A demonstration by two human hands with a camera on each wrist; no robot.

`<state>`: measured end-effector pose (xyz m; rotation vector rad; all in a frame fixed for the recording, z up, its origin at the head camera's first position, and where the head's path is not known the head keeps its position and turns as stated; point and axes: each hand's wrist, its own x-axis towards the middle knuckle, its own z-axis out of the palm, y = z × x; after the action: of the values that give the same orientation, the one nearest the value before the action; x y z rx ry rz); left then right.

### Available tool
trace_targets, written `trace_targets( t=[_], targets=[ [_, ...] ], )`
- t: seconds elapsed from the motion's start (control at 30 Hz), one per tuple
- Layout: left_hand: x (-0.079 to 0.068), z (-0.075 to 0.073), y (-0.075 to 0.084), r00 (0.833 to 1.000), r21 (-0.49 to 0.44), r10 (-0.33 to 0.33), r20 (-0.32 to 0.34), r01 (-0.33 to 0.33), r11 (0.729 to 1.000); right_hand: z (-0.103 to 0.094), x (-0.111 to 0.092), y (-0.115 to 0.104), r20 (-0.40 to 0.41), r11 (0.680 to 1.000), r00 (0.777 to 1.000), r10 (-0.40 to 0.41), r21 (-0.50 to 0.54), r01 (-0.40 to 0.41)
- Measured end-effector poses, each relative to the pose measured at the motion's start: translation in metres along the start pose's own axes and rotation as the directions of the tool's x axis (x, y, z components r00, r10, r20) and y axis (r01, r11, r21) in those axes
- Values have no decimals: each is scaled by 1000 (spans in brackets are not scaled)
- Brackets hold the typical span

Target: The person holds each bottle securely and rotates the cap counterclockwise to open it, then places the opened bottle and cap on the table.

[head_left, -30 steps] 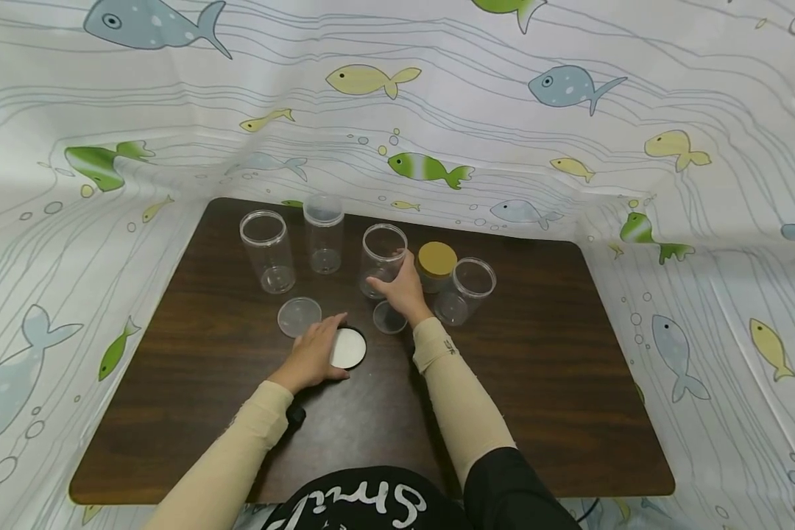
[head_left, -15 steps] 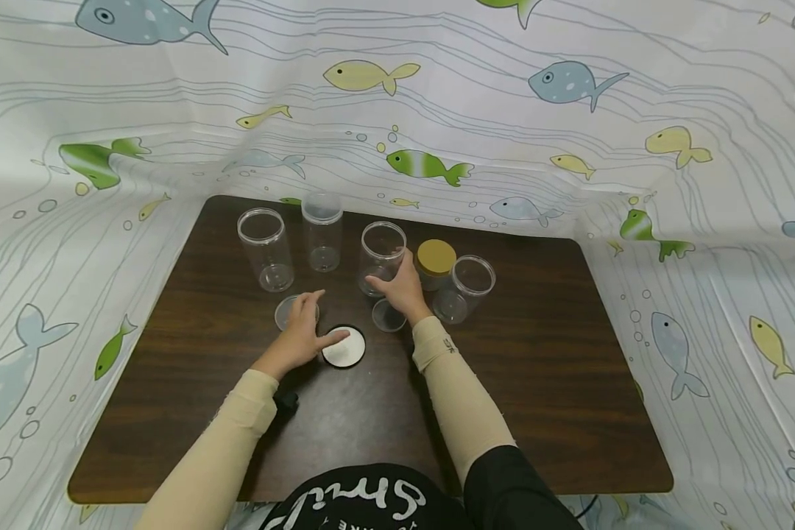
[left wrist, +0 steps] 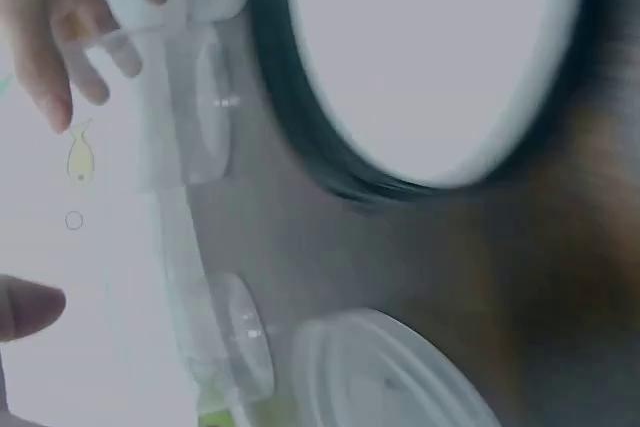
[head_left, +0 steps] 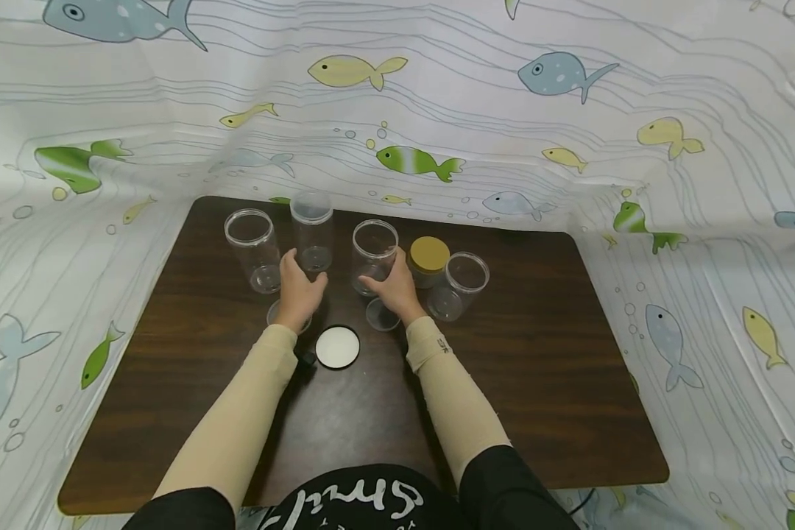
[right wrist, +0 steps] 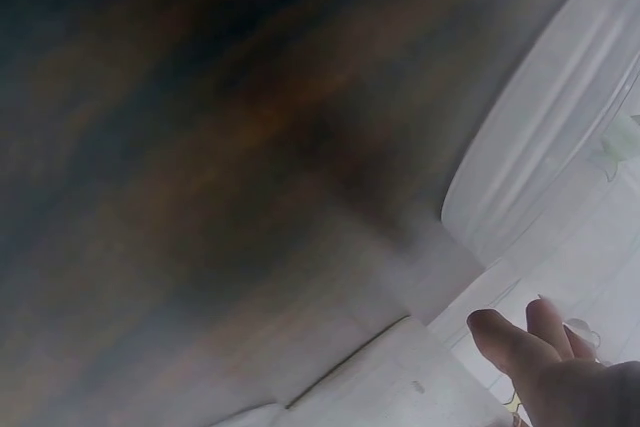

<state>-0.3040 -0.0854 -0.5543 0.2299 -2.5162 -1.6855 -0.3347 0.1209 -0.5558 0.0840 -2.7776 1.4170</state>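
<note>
My right hand (head_left: 397,288) curves round an open, upright clear plastic jar (head_left: 374,256), its thumb over the near side and its fingers at the right. Fingers (left wrist: 45,67) beside clear jars show in the left wrist view. My left hand (head_left: 299,294) has thumb and fingers spread apart, just in front of a taller lidded clear jar (head_left: 314,232) and right of an open clear jar (head_left: 255,250). It partly covers a clear lid (head_left: 273,312) lying flat. A round white disc with a black rim (head_left: 337,347) lies near my left wrist.
Right of my right hand stand a jar with a yellow lid (head_left: 429,255) and another open clear jar (head_left: 459,285). A clear round lid (head_left: 381,315) lies by the right wrist. The brown table (head_left: 536,397) meets a fish-patterned sheet (head_left: 464,110) at the back and sides.
My left hand has left the white disc, passed over the clear lid and moved forward to the lidded jar. The right hand has stayed at its jar.
</note>
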Motion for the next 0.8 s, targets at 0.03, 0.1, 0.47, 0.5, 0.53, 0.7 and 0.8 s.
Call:
trace_targets(
  t=[0.03,0.1,0.47,0.5,0.53,0.7,0.8],
  targets=[
    [5,2,2,1000,-29,-7,-26,6,1000,0,0,-1,1,1000,1000,0,0,0],
    [15,5,4,997,-81,-22,-80,16,997,1,1,-1,11,1000,1000,2,-3,-2],
    [43,17,6,972,-171,-71,-222,33,985,7,-3,2,24,1000,1000,-7,-13,7],
    [44,17,6,974,-175,-73,-215,35,984,6,-3,2,25,1000,1000,-5,-14,5],
    [46,17,5,975,-176,-74,-212,37,984,6,-2,2,26,1000,1000,-3,-13,4],
    [53,21,3,981,-191,-67,-181,32,981,2,-1,4,25,1000,1000,10,-17,-10],
    [51,25,2,982,-169,-47,-184,16,986,0,0,6,17,1000,1000,9,-29,-8]
  ],
)
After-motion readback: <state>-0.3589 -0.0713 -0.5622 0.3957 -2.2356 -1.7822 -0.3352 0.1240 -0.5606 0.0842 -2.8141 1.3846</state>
